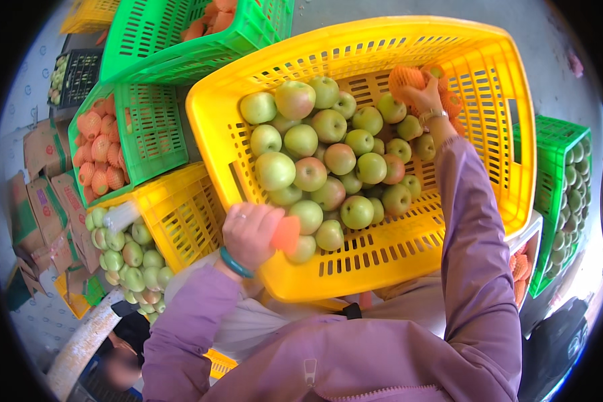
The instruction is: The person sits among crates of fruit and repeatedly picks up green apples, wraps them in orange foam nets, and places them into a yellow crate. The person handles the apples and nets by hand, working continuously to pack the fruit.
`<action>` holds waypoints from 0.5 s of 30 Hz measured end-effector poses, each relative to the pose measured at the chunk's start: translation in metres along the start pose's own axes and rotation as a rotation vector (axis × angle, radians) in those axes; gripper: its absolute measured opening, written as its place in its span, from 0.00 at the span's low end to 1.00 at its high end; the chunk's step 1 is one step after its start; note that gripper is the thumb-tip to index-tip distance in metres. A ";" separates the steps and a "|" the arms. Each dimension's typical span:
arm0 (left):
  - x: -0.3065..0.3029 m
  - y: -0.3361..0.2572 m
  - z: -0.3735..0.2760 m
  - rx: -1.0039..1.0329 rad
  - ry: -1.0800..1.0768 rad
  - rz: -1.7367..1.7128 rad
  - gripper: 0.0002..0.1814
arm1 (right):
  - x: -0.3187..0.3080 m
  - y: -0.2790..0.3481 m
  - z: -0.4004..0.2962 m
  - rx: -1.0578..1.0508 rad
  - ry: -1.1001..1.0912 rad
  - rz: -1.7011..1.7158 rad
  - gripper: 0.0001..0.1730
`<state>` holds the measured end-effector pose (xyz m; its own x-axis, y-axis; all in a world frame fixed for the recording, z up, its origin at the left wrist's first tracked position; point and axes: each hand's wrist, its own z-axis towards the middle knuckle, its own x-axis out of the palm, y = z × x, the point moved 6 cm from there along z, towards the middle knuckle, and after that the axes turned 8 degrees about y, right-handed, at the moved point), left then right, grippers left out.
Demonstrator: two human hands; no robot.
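Note:
A large yellow plastic crate [382, 279] stands before me, holding many green apples [329, 125], some blushed red. My left hand [251, 233], with a ring and a teal bangle, is closed around an orange foam fruit net [287, 235] over the crate's near left rim. At the crate's far right corner, my right hand [424, 98], wearing a watch, has its fingers on an orange-netted apple [407, 80]. More netted apples [451, 104] lie beside and beneath that hand. Whether its fingers grip the netted apple firmly is hard to tell.
Green crates [153, 145] with orange-netted fruit [100, 145] stand at the left. Below them is a yellow crate [181, 216] beside many apples [135, 256]. Cardboard boxes [47, 201] lie farther left. Another green crate [545, 176] of fruit stands right. Part of a person [123, 362] shows lower left.

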<state>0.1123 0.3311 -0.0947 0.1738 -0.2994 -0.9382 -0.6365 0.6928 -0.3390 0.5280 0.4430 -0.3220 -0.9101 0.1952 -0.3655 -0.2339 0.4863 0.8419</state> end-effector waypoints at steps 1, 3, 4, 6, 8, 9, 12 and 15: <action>-0.002 -0.002 -0.002 0.006 -0.056 -0.004 0.10 | -0.001 0.015 -0.022 -0.079 0.097 0.136 0.56; -0.001 -0.001 0.001 -0.010 0.001 -0.011 0.09 | -0.005 0.047 -0.066 -0.246 0.156 0.097 0.56; 0.016 0.008 -0.008 -0.051 0.059 -0.029 0.09 | 0.002 0.078 -0.098 -0.280 0.235 0.104 0.57; 0.033 0.008 -0.024 -0.073 0.131 -0.004 0.10 | 0.007 0.122 -0.159 -0.353 0.348 0.224 0.56; 0.031 0.004 -0.019 -0.070 0.124 0.101 0.11 | 0.014 0.145 -0.210 -0.439 0.435 0.310 0.58; 0.024 0.006 -0.007 -0.070 0.097 0.165 0.11 | 0.018 0.157 -0.238 -0.490 0.454 0.247 0.59; 0.018 0.005 -0.018 -0.268 -0.116 -0.328 0.12 | 0.039 0.187 -0.332 -0.489 0.530 0.381 0.55; 0.045 -0.043 -0.053 -0.476 -0.107 -2.014 0.21 | 0.058 0.192 -0.417 -0.442 0.568 0.563 0.52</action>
<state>0.1081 0.2527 -0.1187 0.7438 -0.2108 0.6344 0.3594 -0.6741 -0.6454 0.2880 0.1925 -0.0162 -0.9335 -0.2004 0.2974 0.2928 0.0527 0.9547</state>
